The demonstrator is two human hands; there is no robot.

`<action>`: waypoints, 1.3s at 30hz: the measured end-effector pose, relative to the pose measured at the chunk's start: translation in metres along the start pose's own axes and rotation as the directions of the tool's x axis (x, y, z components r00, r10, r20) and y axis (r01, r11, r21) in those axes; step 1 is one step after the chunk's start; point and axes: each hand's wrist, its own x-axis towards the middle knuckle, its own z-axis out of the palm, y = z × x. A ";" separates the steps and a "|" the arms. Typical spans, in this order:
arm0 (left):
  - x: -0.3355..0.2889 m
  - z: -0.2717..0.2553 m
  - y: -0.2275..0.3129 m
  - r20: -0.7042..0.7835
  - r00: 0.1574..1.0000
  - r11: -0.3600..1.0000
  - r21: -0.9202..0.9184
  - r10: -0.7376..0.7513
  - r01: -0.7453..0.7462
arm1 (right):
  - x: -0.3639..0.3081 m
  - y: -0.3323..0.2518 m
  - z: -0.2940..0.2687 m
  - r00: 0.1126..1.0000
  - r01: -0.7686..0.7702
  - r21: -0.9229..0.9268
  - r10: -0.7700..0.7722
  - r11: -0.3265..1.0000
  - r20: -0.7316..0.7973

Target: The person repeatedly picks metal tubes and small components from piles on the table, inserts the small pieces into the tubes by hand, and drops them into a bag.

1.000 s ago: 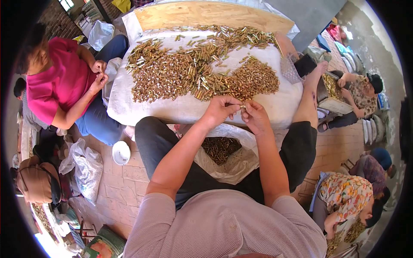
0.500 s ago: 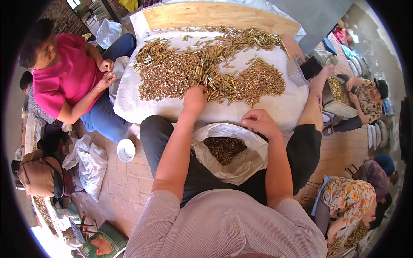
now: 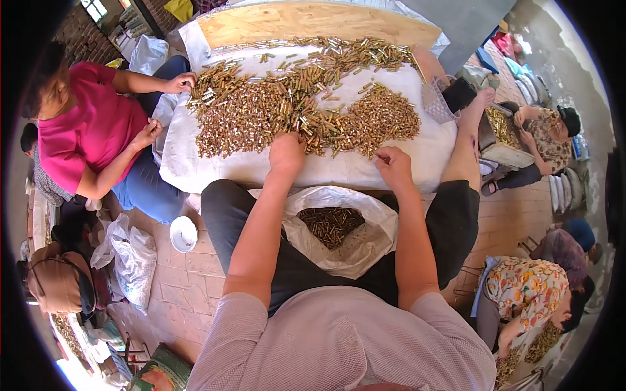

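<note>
The person sits with knees apart at a low worktop (image 3: 195, 171) draped in white cloth, and a broad heap of small brass-coloured metal pieces (image 3: 287, 104) spreads across it. The left hand (image 3: 287, 151) rests palm down on the near edge of the heap, fingers curled into the pieces; whether that grip has closed on any of them I cannot tell, since the back of the hand hides the fingertips. The right hand (image 3: 393, 166) lies on bare cloth just beside the darker right-hand mound (image 3: 385, 120), thumb and forefinger pressed together on what looks like a single thin piece.

Between the knees an open white sack (image 3: 365, 244) holds a dark pile of similar pieces (image 3: 329, 225).

To my eye this is sorting by hand. It would go best if the left hand rakes only a thin layer toward the edge, so that each piece shows, while the right hand picks one at a time and carries it well over the sack's mouth before letting go.

A person in a pink top (image 3: 85, 133) works at the left corner of the heap, and others (image 3: 541, 130) sit on the floor to the right.
</note>
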 end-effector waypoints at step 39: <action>-0.036 -0.017 0.039 0.338 0.887 0.435 -0.882 0.315 0.182 | -0.016 -0.069 0.007 0.935 -0.354 0.874 0.127 0.334 0.331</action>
